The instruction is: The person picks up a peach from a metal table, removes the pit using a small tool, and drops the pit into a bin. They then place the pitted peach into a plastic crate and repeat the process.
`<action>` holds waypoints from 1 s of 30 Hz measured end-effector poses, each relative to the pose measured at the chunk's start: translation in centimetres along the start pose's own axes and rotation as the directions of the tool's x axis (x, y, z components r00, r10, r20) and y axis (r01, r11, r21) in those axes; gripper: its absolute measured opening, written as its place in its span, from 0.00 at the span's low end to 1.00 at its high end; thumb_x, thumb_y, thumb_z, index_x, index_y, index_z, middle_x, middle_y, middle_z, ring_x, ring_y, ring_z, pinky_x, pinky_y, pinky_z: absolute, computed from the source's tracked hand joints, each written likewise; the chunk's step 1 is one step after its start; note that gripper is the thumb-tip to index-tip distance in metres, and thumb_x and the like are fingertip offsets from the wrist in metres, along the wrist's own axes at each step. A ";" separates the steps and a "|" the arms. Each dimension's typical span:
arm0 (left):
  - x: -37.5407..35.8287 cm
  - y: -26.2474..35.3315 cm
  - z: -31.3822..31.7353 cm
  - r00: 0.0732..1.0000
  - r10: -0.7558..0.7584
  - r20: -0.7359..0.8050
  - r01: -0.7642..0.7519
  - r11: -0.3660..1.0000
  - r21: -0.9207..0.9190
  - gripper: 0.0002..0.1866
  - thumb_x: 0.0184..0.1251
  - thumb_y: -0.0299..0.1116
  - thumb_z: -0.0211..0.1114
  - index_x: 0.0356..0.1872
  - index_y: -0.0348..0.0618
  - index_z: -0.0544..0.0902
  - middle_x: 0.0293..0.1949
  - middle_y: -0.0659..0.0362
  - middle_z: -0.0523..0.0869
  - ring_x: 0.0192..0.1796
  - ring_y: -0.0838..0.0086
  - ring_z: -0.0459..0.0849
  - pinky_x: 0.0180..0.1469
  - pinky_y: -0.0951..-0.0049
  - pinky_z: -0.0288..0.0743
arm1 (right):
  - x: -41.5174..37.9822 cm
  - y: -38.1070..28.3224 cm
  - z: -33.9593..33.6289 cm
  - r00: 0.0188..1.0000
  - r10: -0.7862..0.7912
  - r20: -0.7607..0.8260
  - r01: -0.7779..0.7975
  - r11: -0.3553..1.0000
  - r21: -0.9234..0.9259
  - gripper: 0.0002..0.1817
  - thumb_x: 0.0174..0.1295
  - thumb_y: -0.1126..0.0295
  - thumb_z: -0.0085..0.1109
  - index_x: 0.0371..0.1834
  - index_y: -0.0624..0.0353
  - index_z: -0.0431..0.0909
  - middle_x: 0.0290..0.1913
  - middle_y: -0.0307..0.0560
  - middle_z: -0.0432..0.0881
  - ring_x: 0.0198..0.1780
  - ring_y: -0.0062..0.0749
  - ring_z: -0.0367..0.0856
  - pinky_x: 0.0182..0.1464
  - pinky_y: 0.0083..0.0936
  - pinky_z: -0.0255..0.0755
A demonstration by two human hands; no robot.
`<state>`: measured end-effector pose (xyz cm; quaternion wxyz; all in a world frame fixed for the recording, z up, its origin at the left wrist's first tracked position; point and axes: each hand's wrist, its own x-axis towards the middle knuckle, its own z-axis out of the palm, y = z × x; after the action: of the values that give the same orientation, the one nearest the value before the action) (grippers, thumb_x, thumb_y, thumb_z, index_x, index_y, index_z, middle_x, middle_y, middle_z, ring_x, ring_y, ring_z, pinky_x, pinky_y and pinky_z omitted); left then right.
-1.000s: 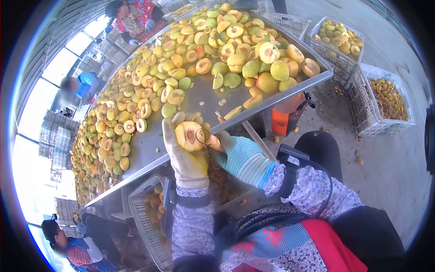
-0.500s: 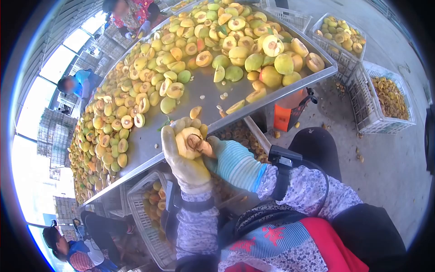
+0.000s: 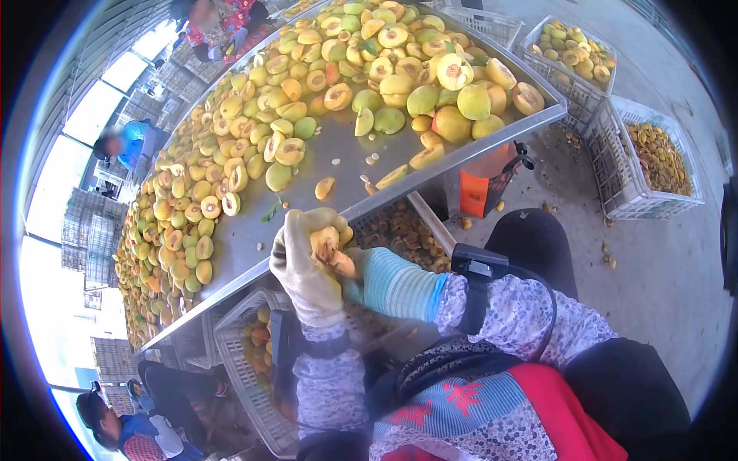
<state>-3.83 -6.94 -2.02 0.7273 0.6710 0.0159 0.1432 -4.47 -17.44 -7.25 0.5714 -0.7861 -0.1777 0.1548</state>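
Observation:
My left hand (image 3: 306,269), in a pale, stained glove, is wrapped round a yellow fruit half (image 3: 326,240) with a brown hollow in its cut face. My right hand (image 3: 388,280), in a striped teal glove, is closed and touches the fruit, its bare-looking thumb or fingertip pressed at the hollow; whether it holds a small tool is hidden. Both hands are together just off the edge of a metal table (image 3: 338,157). Many cut and whole yellow-green fruits (image 3: 261,115) cover its top.
Below the hands lies a bin of brown pits (image 3: 407,234). A fruit crate (image 3: 238,346) stands under the table at the left. Crates of fruit (image 3: 576,54) and brown pieces (image 3: 657,157) are at the right. Several people work at the left, one at the lower left (image 3: 131,430).
My left hand has tilted and its fingers have curled further over the fruit, which now shows less of its face. My right hand remains against it. The view has shifted slightly.

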 end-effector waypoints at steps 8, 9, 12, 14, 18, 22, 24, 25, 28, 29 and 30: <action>0.9 -0.9 -2.7 0.957 -0.168 0.235 0.239 0.919 -0.314 0.24 0.73 0.52 0.57 0.36 0.37 0.77 0.28 0.50 0.81 0.27 0.60 0.81 0.30 0.62 0.75 | -1.9 -2.3 -2.7 0.867 0.081 0.491 -0.312 0.857 0.409 0.17 0.70 0.60 0.50 0.44 0.66 0.76 0.24 0.53 0.80 0.24 0.43 0.82 0.26 0.35 0.77; 0.9 -0.7 -2.7 0.958 -0.170 0.230 0.238 0.919 -0.315 0.24 0.73 0.52 0.57 0.36 0.37 0.77 0.28 0.50 0.81 0.27 0.60 0.81 0.30 0.62 0.75 | -2.0 -2.3 -2.7 0.864 0.078 0.497 -0.318 0.850 0.420 0.14 0.70 0.61 0.51 0.40 0.62 0.74 0.22 0.43 0.75 0.21 0.31 0.75 0.23 0.28 0.71; 1.1 0.1 -2.5 0.955 -0.053 0.292 0.094 0.987 -0.130 0.26 0.72 0.50 0.59 0.26 0.34 0.80 0.24 0.48 0.83 0.23 0.62 0.82 0.27 0.66 0.78 | -1.7 -1.9 -2.1 0.864 0.120 0.489 -0.338 0.859 0.385 0.11 0.71 0.61 0.52 0.38 0.56 0.71 0.18 0.34 0.71 0.19 0.20 0.70 0.20 0.21 0.66; 1.1 0.2 -2.4 0.948 -0.211 0.239 0.207 0.977 0.043 0.25 0.71 0.49 0.61 0.25 0.33 0.82 0.25 0.48 0.85 0.22 0.64 0.83 0.28 0.69 0.78 | -1.2 0.1 -0.8 0.959 -0.079 0.271 0.009 0.968 0.250 0.10 0.70 0.62 0.51 0.40 0.58 0.72 0.19 0.36 0.72 0.19 0.23 0.72 0.20 0.24 0.68; 1.2 0.0 -2.5 0.931 -0.211 0.298 0.230 0.973 -0.027 0.26 0.70 0.50 0.62 0.26 0.31 0.83 0.26 0.49 0.86 0.24 0.67 0.84 0.28 0.71 0.79 | -2.0 -1.6 -3.1 0.846 0.072 0.529 -0.265 0.917 0.299 0.24 0.73 0.52 0.45 0.48 0.66 0.75 0.26 0.52 0.81 0.22 0.37 0.82 0.26 0.34 0.78; 1.2 0.4 -1.9 0.903 -0.267 0.338 0.216 0.959 0.182 0.26 0.69 0.50 0.63 0.26 0.30 0.84 0.25 0.49 0.85 0.24 0.68 0.84 0.28 0.71 0.79 | -1.7 0.7 -1.8 0.918 0.005 0.396 -0.048 0.994 0.100 0.23 0.75 0.53 0.44 0.49 0.66 0.75 0.28 0.52 0.81 0.25 0.34 0.82 0.27 0.31 0.78; 0.9 0.1 -1.6 0.900 -0.288 0.328 0.223 0.949 0.223 0.27 0.70 0.50 0.62 0.27 0.30 0.84 0.24 0.50 0.85 0.24 0.69 0.84 0.28 0.71 0.79 | -1.9 1.3 -1.8 0.938 -0.138 0.317 0.139 0.990 0.019 0.22 0.75 0.53 0.44 0.49 0.65 0.74 0.29 0.52 0.81 0.26 0.33 0.83 0.26 0.29 0.78; 0.7 -0.2 -1.6 0.910 -0.264 0.320 0.245 0.965 0.098 0.27 0.71 0.50 0.62 0.26 0.30 0.84 0.24 0.50 0.85 0.24 0.69 0.84 0.29 0.71 0.79 | -2.6 -0.2 -2.9 0.894 0.027 0.447 -0.126 0.973 0.193 0.22 0.74 0.55 0.45 0.50 0.66 0.75 0.31 0.55 0.82 0.29 0.37 0.84 0.30 0.31 0.79; 0.5 -0.9 -1.0 0.944 -0.179 0.278 0.212 0.973 -0.092 0.27 0.72 0.49 0.61 0.27 0.30 0.84 0.24 0.50 0.85 0.24 0.69 0.84 0.29 0.72 0.79 | -3.1 -0.9 -3.5 0.803 0.122 0.584 -0.413 0.819 0.398 0.18 0.70 0.59 0.51 0.46 0.66 0.76 0.29 0.52 0.81 0.30 0.38 0.83 0.33 0.33 0.78; 0.3 -1.1 -0.9 0.961 -0.128 0.244 0.168 0.974 -0.152 0.27 0.72 0.49 0.60 0.27 0.30 0.84 0.24 0.50 0.86 0.24 0.69 0.84 0.29 0.73 0.79 | -3.2 -0.6 -3.2 0.812 0.101 0.575 -0.434 0.763 0.479 0.14 0.67 0.62 0.55 0.42 0.65 0.77 0.24 0.46 0.79 0.28 0.35 0.80 0.33 0.32 0.75; 0.4 -1.0 -1.0 0.962 -0.128 0.242 0.168 0.974 -0.154 0.27 0.72 0.49 0.60 0.27 0.30 0.84 0.24 0.50 0.86 0.24 0.69 0.84 0.29 0.73 0.79 | -2.9 0.2 -2.3 0.811 0.102 0.576 -0.435 0.764 0.477 0.14 0.67 0.62 0.55 0.42 0.65 0.77 0.24 0.46 0.79 0.28 0.35 0.80 0.33 0.32 0.75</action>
<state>-3.50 -5.96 -3.02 0.7884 0.6143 -0.0309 0.0099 -6.03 -20.80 -6.67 0.6868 -0.5154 -0.1481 0.4906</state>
